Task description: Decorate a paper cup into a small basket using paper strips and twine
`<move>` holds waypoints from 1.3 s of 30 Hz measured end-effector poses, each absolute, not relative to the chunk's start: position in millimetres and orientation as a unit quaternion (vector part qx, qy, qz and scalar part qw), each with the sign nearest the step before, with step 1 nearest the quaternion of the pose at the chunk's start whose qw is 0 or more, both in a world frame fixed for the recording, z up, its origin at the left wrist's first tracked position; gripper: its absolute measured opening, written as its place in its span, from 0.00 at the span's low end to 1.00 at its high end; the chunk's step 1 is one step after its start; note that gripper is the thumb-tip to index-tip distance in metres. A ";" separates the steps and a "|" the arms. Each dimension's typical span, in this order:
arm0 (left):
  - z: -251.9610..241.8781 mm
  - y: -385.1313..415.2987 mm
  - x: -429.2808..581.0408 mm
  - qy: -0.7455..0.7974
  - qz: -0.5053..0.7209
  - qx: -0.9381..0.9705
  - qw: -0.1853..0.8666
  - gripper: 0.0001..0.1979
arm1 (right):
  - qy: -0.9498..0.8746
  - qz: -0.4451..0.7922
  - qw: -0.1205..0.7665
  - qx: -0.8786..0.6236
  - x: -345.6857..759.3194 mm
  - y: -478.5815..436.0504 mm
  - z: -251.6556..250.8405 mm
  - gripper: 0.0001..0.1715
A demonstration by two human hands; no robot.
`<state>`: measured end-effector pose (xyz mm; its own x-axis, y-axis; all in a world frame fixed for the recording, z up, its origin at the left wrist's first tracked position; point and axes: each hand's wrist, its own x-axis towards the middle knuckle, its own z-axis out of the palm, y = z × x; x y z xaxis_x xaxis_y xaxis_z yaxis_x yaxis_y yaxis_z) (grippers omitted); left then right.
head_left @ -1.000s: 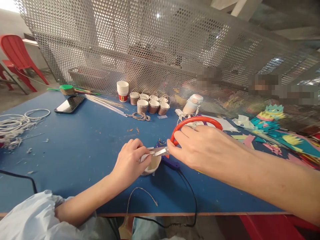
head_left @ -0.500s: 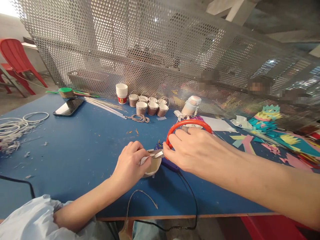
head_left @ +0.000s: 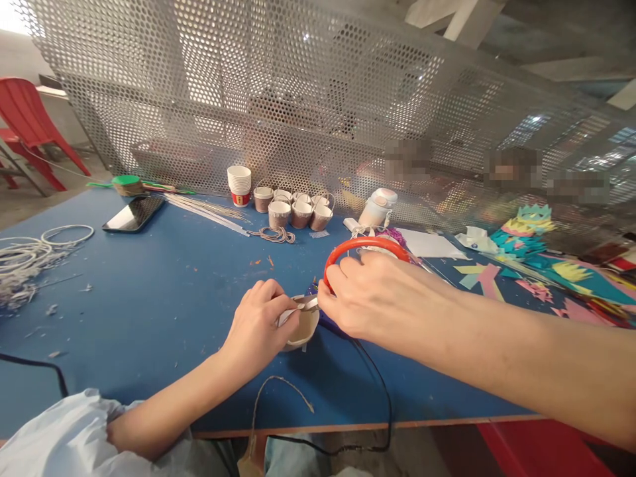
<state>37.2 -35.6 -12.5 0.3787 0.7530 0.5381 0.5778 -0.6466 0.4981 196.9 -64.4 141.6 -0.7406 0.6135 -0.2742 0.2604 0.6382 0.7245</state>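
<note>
My left hand (head_left: 263, 318) is closed on the rim of a small pale paper cup (head_left: 305, 331) standing on the blue table, thumb and fingers pinching its near-left edge. In my right hand (head_left: 368, 288) are scissors with large red handles (head_left: 365, 244). Their short blades (head_left: 311, 303) lie at the cup's far rim, close to my left fingertips. Whether the blades are cutting the paper or a string there, I cannot tell. Partly hidden behind my right hand is a blue-purple tool, perhaps a glue gun (head_left: 330, 323), with a black cord.
Several small brown-wrapped cups (head_left: 301, 215) and a stack of white paper cups (head_left: 239, 185) stand by the perforated metal screen (head_left: 209, 79). A phone (head_left: 133, 214) and white cord coils (head_left: 44, 245) lie left. Cut coloured paper (head_left: 489, 278) is spread at the right.
The scissors and my right hand have shifted slightly left, and the blades look closer together. My left hand stays on the cup. The whole view has moved a little.
</note>
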 end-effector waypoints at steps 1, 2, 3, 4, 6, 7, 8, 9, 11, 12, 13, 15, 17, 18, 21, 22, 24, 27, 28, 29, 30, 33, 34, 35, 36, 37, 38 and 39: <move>-12.6 -35.5 37.2 0.404 0.384 0.822 0.115 0.10 | 0.867 0.339 0.264 0.253 195.1 -64.7 142.7 0.08; -12.6 -35.5 37.3 0.404 0.384 0.822 0.116 0.10 | 0.865 0.336 0.272 0.256 193.5 -65.0 143.7 0.09; -12.6 -35.4 37.3 0.405 0.384 0.821 0.117 0.10 | 0.863 0.332 0.280 0.258 192.2 -65.3 144.4 0.10; -12.7 -35.3 37.3 0.405 0.384 0.821 0.118 0.10 | 0.862 0.328 0.286 0.260 191.2 -65.6 144.9 0.10; -13.0 -34.9 37.4 0.406 0.384 0.821 0.121 0.10 | 0.862 0.320 0.291 0.263 190.1 -66.0 145.1 0.12; -13.1 -34.8 37.4 0.405 0.384 0.821 0.121 0.10 | 0.863 0.316 0.293 0.263 189.8 -66.2 145.0 0.12; -13.3 -34.6 37.4 0.406 0.385 0.821 0.120 0.10 | 0.864 0.312 0.296 0.263 189.6 -66.3 144.8 0.12; -13.5 -34.4 37.4 0.406 0.386 0.820 0.118 0.10 | 0.864 0.307 0.300 0.262 189.4 -66.5 144.7 0.12; -13.8 -34.2 37.2 0.406 0.388 0.819 0.116 0.10 | 0.863 0.299 0.313 0.262 188.6 -67.1 145.0 0.12; -14.0 -34.2 37.0 0.406 0.389 0.819 0.115 0.10 | 0.861 0.295 0.320 0.262 187.9 -67.6 145.4 0.12; -14.2 -34.3 36.8 0.405 0.388 0.819 0.115 0.10 | 0.859 0.293 0.328 0.261 187.0 -68.1 146.1 0.12; -14.6 -34.4 36.4 0.405 0.387 0.820 0.116 0.10 | 0.854 0.294 0.344 0.258 185.0 -69.1 147.8 0.12; -14.8 -34.4 36.0 0.405 0.387 0.820 0.116 0.10 | 0.848 0.298 0.355 0.256 183.6 -69.5 149.1 0.12; -14.9 -34.2 35.9 0.403 0.388 0.820 0.117 0.10 | 0.847 0.301 0.355 0.258 183.5 -69.3 149.1 0.12; -14.9 -33.4 36.0 0.399 0.393 0.821 0.113 0.09 | 0.852 0.322 0.319 0.261 186.4 -67.1 145.2 0.09; -15.0 -33.2 36.1 0.398 0.394 0.821 0.111 0.09 | 0.856 0.333 0.301 0.258 188.3 -66.2 142.8 0.08; -15.0 -32.8 36.2 0.394 0.397 0.822 0.106 0.09 | 0.860 0.359 0.265 0.248 191.9 -64.6 138.1 0.07; -15.1 -32.3 36.3 0.388 0.399 0.824 0.104 0.09 | 0.863 0.369 0.243 0.246 192.8 -63.9 135.4 0.07; -15.2 -32.2 36.3 0.387 0.400 0.825 0.103 0.09 | 0.863 0.358 0.253 0.251 191.5 -63.9 136.3 0.07; -15.3 -32.0 36.4 0.386 0.400 0.825 0.102 0.09 | 0.862 0.344 0.268 0.258 189.5 -63.9 137.8 0.07; -15.3 -31.9 36.6 0.386 0.400 0.825 0.100 0.09 | 0.861 0.328 0.284 0.265 187.1 -63.8 139.7 0.06; -15.5 -32.1 36.7 0.386 0.399 0.826 0.095 0.08 | 0.860 0.290 0.315 0.276 180.6 -62.4 144.8 0.06; -15.5 -32.4 36.6 0.386 0.398 0.827 0.095 0.08 | 0.862 0.284 0.317 0.275 179.1 -61.6 145.8 0.07; -15.5 -32.7 36.5 0.385 0.396 0.828 0.095 0.08 | 0.863 0.278 0.323 0.273 178.1 -60.7 146.4 0.07; -15.5 -33.1 36.2 0.384 0.395 0.829 0.096 0.08 | 0.862 0.271 0.331 0.272 177.5 -59.7 146.8 0.07; -15.6 -33.3 36.0 0.383 0.394 0.830 0.096 0.08 | 0.862 0.265 0.338 0.272 177.1 -58.8 147.0 0.08; -15.6 -33.3 35.8 0.383 0.393 0.830 0.097 0.08 | 0.861 0.259 0.343 0.272 177.1 -57.9 147.0 0.08; -15.7 -33.3 35.7 0.384 0.393 0.830 0.096 0.09 | 0.861 0.254 0.346 0.273 177.3 -57.2 147.0 0.08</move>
